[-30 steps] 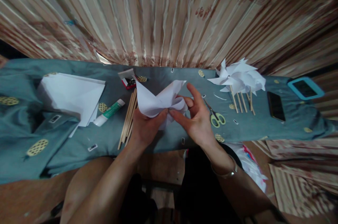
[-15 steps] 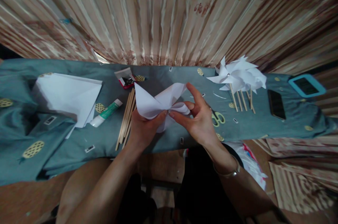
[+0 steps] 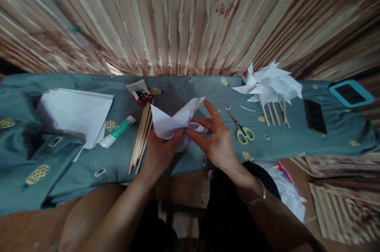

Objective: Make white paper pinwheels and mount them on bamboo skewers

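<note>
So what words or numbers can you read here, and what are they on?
None can be read.
Green-and-white tube: any print is too blurred.
Black-and-white patches on the blue-green cloth: too small to read.
Red marks on the curtain: too blurred to tell if they're writing.

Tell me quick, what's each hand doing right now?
Left hand: closed, holding the folded white paper, thumb near its middle.
Right hand: closed, holding the folded white paper too, thumb near its middle.
</note>
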`<action>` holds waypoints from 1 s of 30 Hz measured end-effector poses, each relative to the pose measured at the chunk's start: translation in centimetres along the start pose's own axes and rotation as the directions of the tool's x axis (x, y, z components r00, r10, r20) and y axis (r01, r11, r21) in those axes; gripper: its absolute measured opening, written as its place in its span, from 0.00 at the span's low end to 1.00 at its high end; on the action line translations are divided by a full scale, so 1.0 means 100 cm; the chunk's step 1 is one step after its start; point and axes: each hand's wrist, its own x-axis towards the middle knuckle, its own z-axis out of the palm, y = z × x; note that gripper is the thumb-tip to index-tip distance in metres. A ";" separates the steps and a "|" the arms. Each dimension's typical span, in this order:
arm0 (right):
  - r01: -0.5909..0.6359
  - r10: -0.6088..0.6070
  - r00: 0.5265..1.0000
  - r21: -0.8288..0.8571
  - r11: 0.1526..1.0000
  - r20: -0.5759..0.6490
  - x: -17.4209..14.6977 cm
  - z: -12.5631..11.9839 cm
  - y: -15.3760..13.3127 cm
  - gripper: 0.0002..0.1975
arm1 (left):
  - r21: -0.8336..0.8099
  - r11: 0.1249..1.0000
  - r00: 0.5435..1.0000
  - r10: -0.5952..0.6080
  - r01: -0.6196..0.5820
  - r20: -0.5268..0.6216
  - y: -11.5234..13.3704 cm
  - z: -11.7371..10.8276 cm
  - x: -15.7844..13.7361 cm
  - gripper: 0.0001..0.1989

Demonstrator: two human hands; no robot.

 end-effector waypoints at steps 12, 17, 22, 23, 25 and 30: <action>-0.099 0.096 0.995 0.102 0.990 0.035 -0.001 -0.003 0.006 0.44 | -0.009 0.997 0.996 -0.081 0.081 0.026 0.005 0.001 -0.005 0.12; -0.063 0.062 0.998 0.087 0.994 0.021 -0.002 -0.005 0.009 0.41 | 0.012 0.995 0.995 -0.099 0.099 0.022 0.006 0.001 -0.007 0.10; -0.019 0.018 1.000 0.046 0.999 0.019 -0.003 -0.005 0.009 0.39 | 0.050 0.993 0.994 -0.107 0.106 0.009 0.006 0.001 -0.007 0.09; -0.014 0.013 1.000 0.044 0.999 0.022 -0.003 -0.005 0.009 0.39 | 0.048 0.994 0.995 -0.104 0.103 0.012 0.007 0.001 -0.006 0.09; -0.011 0.009 0.999 0.049 0.999 0.036 -0.003 -0.005 0.009 0.39 | 0.047 0.994 0.994 -0.100 0.098 0.032 0.009 0.001 -0.007 0.09; -0.023 0.021 0.999 0.057 0.998 0.042 -0.003 -0.005 0.008 0.41 | 0.056 0.991 0.991 -0.122 0.119 0.063 0.013 0.000 -0.007 0.08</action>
